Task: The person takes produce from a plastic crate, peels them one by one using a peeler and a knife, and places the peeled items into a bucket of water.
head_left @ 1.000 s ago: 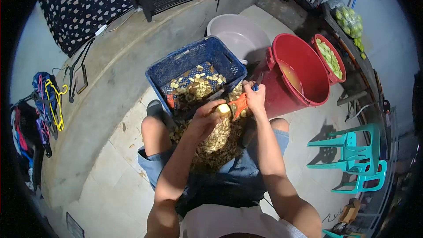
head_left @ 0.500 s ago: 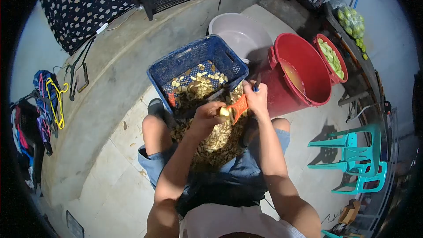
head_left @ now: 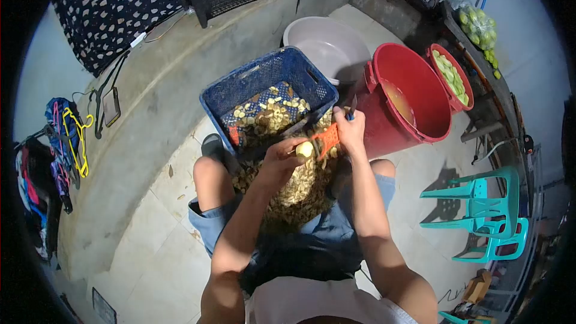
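Observation:
Above a heap of pale cut scraps [head_left: 297, 189] between the knees, my left hand [head_left: 281, 159] is closed around a small, rounded, pale yellow piece of produce [head_left: 305, 149]. A broad, flat orange hand tool [head_left: 328, 138], which looks like a peeler, sits in the grip of my right hand [head_left: 351, 130]. The same hand also has a knife [head_left: 352, 108] with a blue handle, its dark blade pointing up and away. A small gap separates the orange tool from the produce. Just ahead, a blue crate [head_left: 210, 97] holds many small pieces with pale cut faces.
A large red tub [head_left: 393, 138] with cloudy liquid stands right of the crate, before a pale basin [head_left: 327, 48]. Farther right are a red bucket [head_left: 462, 105] of pale green pieces, a bag of green produce [head_left: 478, 29] and teal chairs [head_left: 495, 207]. A concrete ledge [head_left: 138, 120] curves along the left.
The orange tool has come away from the produce and tilted in my right hand. The pale piece now shows a rounder, brighter face. The knife blade stands out more clearly.

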The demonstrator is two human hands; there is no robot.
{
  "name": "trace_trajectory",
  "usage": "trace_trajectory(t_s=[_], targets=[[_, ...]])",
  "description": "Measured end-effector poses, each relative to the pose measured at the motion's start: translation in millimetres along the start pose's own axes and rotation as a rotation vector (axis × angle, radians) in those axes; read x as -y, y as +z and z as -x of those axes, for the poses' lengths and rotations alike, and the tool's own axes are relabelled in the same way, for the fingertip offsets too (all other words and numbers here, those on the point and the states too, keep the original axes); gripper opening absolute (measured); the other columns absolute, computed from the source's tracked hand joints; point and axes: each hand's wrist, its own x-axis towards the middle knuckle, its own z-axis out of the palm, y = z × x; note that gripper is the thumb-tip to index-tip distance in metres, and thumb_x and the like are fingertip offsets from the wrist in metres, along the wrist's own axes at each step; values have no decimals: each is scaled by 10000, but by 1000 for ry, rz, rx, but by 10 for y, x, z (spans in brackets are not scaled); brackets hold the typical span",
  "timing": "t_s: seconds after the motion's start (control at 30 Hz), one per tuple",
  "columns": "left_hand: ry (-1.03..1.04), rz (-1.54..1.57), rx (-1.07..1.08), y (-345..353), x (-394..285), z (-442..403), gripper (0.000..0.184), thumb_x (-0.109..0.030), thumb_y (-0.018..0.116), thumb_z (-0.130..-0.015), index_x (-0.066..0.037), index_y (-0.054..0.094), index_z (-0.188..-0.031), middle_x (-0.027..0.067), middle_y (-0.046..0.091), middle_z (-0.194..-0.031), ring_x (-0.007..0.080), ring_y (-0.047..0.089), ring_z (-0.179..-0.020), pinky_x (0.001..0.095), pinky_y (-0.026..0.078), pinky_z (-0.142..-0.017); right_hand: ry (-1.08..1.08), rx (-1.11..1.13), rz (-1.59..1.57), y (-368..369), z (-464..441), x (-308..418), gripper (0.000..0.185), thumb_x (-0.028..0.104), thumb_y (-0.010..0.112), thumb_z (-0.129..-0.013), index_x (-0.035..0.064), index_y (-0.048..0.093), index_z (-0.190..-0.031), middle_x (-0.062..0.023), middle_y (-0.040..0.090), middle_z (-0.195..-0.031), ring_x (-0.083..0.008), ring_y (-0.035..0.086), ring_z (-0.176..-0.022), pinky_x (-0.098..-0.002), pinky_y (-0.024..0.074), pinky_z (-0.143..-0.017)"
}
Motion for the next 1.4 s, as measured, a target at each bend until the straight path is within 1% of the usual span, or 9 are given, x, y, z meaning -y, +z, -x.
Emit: trace_trajectory(t_s=[0.2,0.37,0.47,0.57,0.6,0.83,1.0,1.13,1.4], targets=[[-14,119,18,46,-38,9,502,55,728,-715,66,561,-1188,100,635,-1103,176,612,-1020,313,482,-918,43,-2,38,-28,-47,-41,293,198,650,-834,-30,591,-658,-58,479,-520,-62,435,-544,-309,391,-503],[34,-41,-1,-9,16,0,456,27,704,-731,68,560,-1162,103,627,-1075,180,610,-1007,317,498,-889,-63,76,3,7,71,160,313,214,640,-826,-39,578,-653,-82,492,-514,-83,436,-518,-328,388,-495],[-15,179,-43,117,-58,31,462,27,680,-749,54,543,-1190,97,608,-1089,184,603,-1004,304,490,-884,21,-8,19,4,-29,-114,334,215,656,-830,-37,551,-638,-52,458,-503,-72,419,-522,-315,369,-487],[3,139,-7,47,-6,11,464,-6,681,-761,54,540,-1200,101,604,-1099,188,597,-1013,302,478,-897,13,20,-187,-37,93,328,339,212,639,-833,-42,543,-630,-54,477,-499,-76,424,-522,-329,375,-489],[-22,126,-19,31,0,8,475,-8,683,-761,59,533,-1207,106,600,-1112,192,589,-1031,305,477,-903,-91,56,-11,-49,105,283,329,205,638,-835,-37,546,-632,-48,480,-503,-68,424,-526,-324,373,-488],[-30,168,-49,-22,45,6,434,-18,649,-800,63,536,-1211,102,621,-1105,204,604,-1017,335,468,-940,-5,-22,-94,-61,70,275,299,192,637,-833,-43,592,-653,-62,513,-511,-66,445,-528,-321,387,-495],[12,169,-2,86,-24,24,436,-29,623,-838,73,516,-1248,134,592,-1185,239,564,-1127,353,423,-1025,-18,-100,94,-46,-59,-108,359,213,639,-828,-27,516,-591,-31,437,-481,-77,395,-493,-324,351,-467],[45,227,-58,49,-32,-7,441,-30,621,-857,116,495,-1254,156,593,-1167,222,601,-1055,357,479,-980,3,-100,-54,0,-60,-135,404,208,638,-836,6,443,-546,2,389,-483,-69,367,-492,-328,313,-453],[122,-322,46,-95,3,-7,415,-130,764,-785,50,600,-1122,82,655,-1060,160,619,-974,297,489,-875,32,99,-107,10,5,1,381,202,644,-827,15,464,-548,22,418,-501,-60,378,-507,-311,323,-465]])
